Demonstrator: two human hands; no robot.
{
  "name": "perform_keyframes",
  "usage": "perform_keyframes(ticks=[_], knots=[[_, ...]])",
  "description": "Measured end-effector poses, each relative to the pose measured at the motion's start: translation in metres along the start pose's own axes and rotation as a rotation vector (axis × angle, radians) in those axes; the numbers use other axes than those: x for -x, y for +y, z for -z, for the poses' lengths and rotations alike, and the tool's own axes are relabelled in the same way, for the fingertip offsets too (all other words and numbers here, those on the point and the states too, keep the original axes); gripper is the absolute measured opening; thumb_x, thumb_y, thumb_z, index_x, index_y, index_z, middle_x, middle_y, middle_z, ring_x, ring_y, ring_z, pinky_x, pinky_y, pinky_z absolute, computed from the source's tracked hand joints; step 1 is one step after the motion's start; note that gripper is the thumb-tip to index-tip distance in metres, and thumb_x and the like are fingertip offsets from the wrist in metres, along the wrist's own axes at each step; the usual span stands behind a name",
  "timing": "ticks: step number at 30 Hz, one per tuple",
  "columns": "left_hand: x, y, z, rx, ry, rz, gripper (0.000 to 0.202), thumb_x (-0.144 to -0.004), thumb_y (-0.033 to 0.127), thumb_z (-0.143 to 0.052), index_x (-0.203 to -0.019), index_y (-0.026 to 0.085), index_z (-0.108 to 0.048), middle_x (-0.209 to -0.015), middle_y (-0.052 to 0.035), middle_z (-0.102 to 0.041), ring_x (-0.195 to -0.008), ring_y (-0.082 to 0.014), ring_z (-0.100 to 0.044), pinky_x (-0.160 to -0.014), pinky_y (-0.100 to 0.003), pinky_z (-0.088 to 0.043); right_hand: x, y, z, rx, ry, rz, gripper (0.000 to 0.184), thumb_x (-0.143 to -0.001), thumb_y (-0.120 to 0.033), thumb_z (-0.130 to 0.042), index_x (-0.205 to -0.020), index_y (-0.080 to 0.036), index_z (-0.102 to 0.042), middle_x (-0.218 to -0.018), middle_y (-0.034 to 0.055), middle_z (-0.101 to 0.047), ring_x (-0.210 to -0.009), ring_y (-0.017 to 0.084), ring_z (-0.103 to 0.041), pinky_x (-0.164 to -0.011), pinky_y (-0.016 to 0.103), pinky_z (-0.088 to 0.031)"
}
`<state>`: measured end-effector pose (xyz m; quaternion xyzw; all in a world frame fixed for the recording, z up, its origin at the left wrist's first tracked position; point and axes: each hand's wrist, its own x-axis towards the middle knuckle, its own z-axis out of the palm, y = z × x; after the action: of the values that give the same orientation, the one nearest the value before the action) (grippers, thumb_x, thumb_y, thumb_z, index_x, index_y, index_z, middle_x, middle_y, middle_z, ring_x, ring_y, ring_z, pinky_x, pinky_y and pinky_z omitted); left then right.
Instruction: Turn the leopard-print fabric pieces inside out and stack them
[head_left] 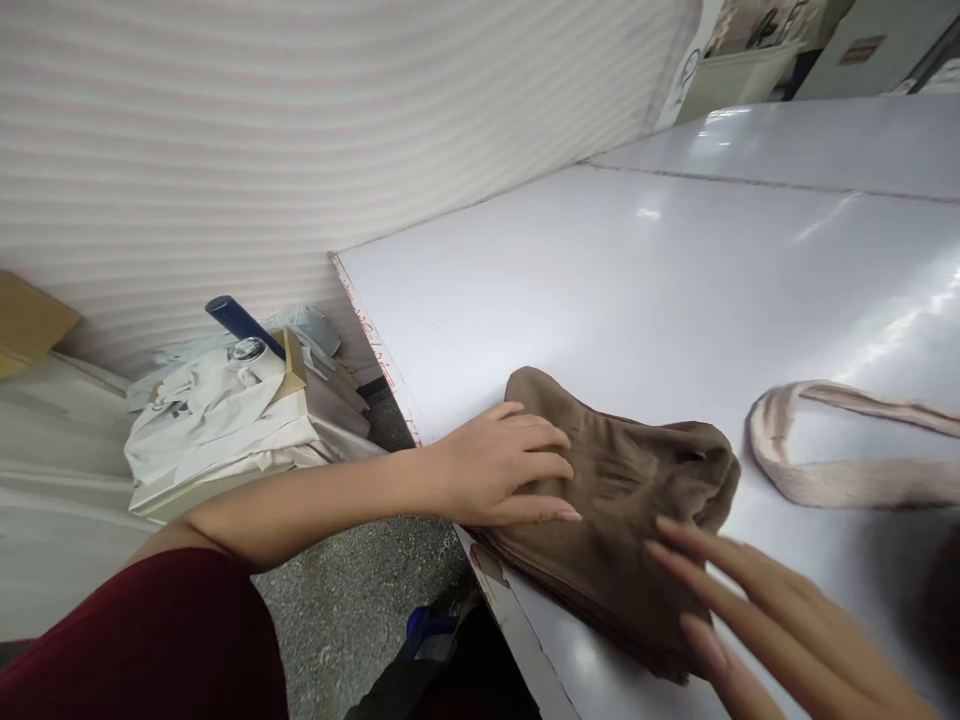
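Note:
A brown piece of folded cloth (pixel 615 500), perhaps a garment, lies wrinkled near the front left edge of the white table. My left hand (pixel 510 465) rests flat on its left part, fingers spread out. Over the cloth's right side is my right hand (pixel 765 600), its fingers stretched and apart; whether the fingertips touch the fabric I cannot tell. Neither hand grips anything. The cloth's layers show along its lower edge.
A pale fabric strap (pixel 780 440) curves across the table (pixel 600 270) at right. A striped pale sheet (pixel 300 120) hangs behind. Left of the table stands a box (pixel 225 470) with white cloth and a dark blue roll (pixel 244 325).

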<state>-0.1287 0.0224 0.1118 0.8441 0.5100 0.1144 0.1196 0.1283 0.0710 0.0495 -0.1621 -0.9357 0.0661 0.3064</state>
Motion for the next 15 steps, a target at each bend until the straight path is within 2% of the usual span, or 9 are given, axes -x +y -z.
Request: perform_keyframes(ticks=[1,3,4,6,7,8,11,13,15], knots=[[-0.004,-0.001,-0.006,-0.051,0.01,0.009,0.044,-0.089,0.047,-0.043,-0.119,0.016,-0.053,-0.133,-0.013,-0.049,-0.126,-0.0241,-0.04,-0.109,-0.045,-0.019,-0.012,-0.007,0.002,0.013,0.004,-0.098,0.042,-0.089,-0.029,-0.041,-0.129,-0.021,-0.046,-0.136,0.0065,-0.045,-0.12,0.023,-0.044,-0.098,0.034,-0.032],[-0.013,-0.003,-0.018,-0.145,0.008,0.016,0.059,-0.088,0.053,-0.039,-0.135,0.016,-0.037,-0.147,-0.0149,-0.029,-0.137,-0.0267,-0.021,-0.11,-0.055,-0.007,-0.033,-0.02,-0.002,0.115,0.071,-0.217,0.048,-0.091,-0.036,-0.041,-0.133,-0.015,-0.042,-0.145,0.0147,-0.03,-0.131,0.031,-0.03,-0.101,0.046,-0.029],[-0.017,-0.005,-0.024,-0.175,-0.004,0.011,0.064,-0.088,0.055,-0.036,-0.139,0.016,-0.029,-0.15,-0.0143,-0.021,-0.139,-0.0265,-0.014,-0.109,-0.058,-0.004,-0.041,-0.023,-0.008,0.158,0.085,-0.256,0.051,-0.091,-0.037,-0.042,-0.136,-0.013,-0.038,-0.148,0.0176,-0.024,-0.134,0.034,-0.023,-0.101,0.051,-0.029],[-0.025,-0.011,-0.034,-0.217,-0.031,0.008,0.071,-0.087,0.058,-0.034,-0.143,0.016,-0.02,-0.152,-0.0137,-0.012,-0.14,-0.027,-0.007,-0.108,-0.06,-0.001,-0.049,-0.023,-0.026,0.211,0.052,-0.322,0.058,-0.089,-0.04,-0.044,-0.139,-0.012,-0.033,-0.15,0.0198,-0.017,-0.137,0.035,-0.012,-0.104,0.059,-0.018],[-0.028,-0.015,-0.039,-0.229,-0.04,0.018,0.073,-0.086,0.06,-0.034,-0.144,0.017,-0.018,-0.152,-0.0137,-0.009,-0.14,-0.0277,-0.006,-0.108,-0.061,-0.001,-0.049,-0.019,-0.035,0.204,0.007,-0.373,0.06,-0.089,-0.041,-0.044,-0.14,-0.012,-0.031,-0.151,0.0193,-0.015,-0.137,0.035,-0.009,-0.105,0.06,-0.012],[-0.03,-0.019,-0.044,-0.239,-0.044,0.039,0.076,-0.085,0.062,-0.035,-0.144,0.018,-0.017,-0.152,-0.0142,-0.008,-0.14,-0.0291,-0.006,-0.107,-0.061,-0.002,-0.047,-0.014,-0.045,0.214,-0.017,-0.425,0.062,-0.088,-0.043,-0.045,-0.14,-0.01,-0.032,-0.15,0.0214,-0.015,-0.137,0.036,-0.01,-0.104,0.062,-0.011],[-0.033,-0.031,-0.059,-0.253,-0.041,0.078,0.073,-0.085,0.062,-0.034,-0.144,0.024,-0.016,-0.152,-0.0124,-0.013,-0.139,-0.0296,-0.011,-0.108,-0.06,-0.007,-0.034,0.001,-0.063,0.222,-0.075,-0.524,0.065,-0.088,-0.051,-0.043,-0.136,-0.007,-0.04,-0.145,0.0259,-0.027,-0.133,0.04,-0.023,-0.099,0.066,-0.02],[-0.033,-0.036,-0.066,-0.277,-0.021,0.06,0.07,-0.086,0.059,-0.035,-0.144,0.026,-0.015,-0.152,-0.0109,-0.014,-0.139,-0.0293,-0.014,-0.109,-0.058,-0.009,-0.028,0.004,-0.065,0.218,-0.091,-0.545,0.066,-0.087,-0.054,-0.04,-0.136,-0.009,-0.04,-0.145,0.0241,-0.028,-0.132,0.039,-0.025,-0.099,0.066,-0.022],[-0.032,-0.039,-0.068,-0.307,-0.008,0.034,0.068,-0.087,0.057,-0.036,-0.144,0.027,-0.013,-0.152,-0.0099,-0.015,-0.138,-0.0297,-0.017,-0.108,-0.059,-0.013,-0.025,0.0,-0.058,0.218,-0.081,-0.539,0.065,-0.087,-0.055,-0.039,-0.137,-0.012,-0.039,-0.146,0.0204,-0.028,-0.134,0.035,-0.024,-0.1,0.063,-0.026]])
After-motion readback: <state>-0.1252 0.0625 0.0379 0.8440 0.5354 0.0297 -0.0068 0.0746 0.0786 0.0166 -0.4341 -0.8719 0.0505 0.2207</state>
